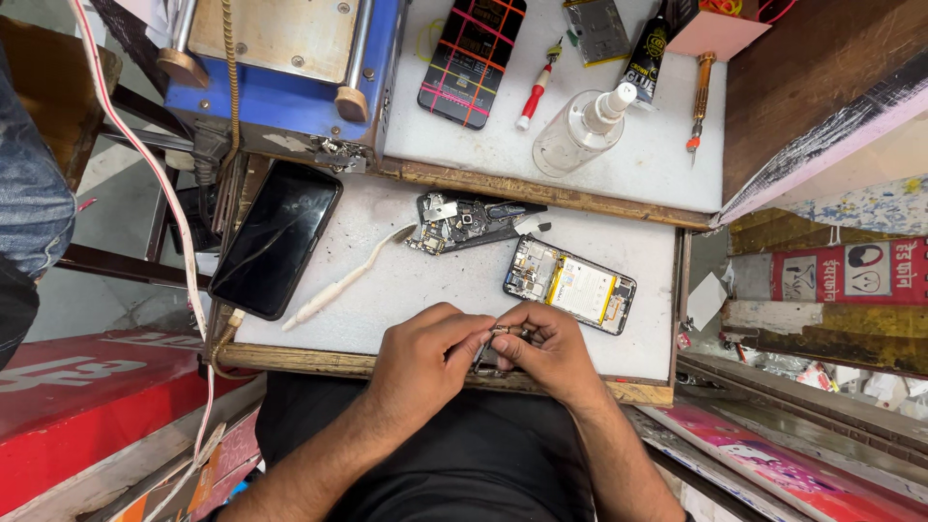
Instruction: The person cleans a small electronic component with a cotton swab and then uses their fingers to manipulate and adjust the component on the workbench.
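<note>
My left hand (425, 356) and my right hand (548, 350) meet at the near edge of a white work board (406, 290). Together their fingertips pinch a small dark metal part (495, 338); its exact shape is hidden by the fingers. Just beyond my right hand lies an opened phone body (570, 284) with its battery and boards exposed. Farther back rests a removed circuit board assembly (469, 222) with loose metal pieces.
A black phone (276, 238) lies at the board's left edge with a cable plugged in. A white toothbrush (348, 278) lies beside it. On the upper shelf: a gridded phone screen (473, 58), a red-handled screwdriver (535, 89), a clear squeeze bottle (582, 130), a glue tube (644, 58), a blue machine (290, 68).
</note>
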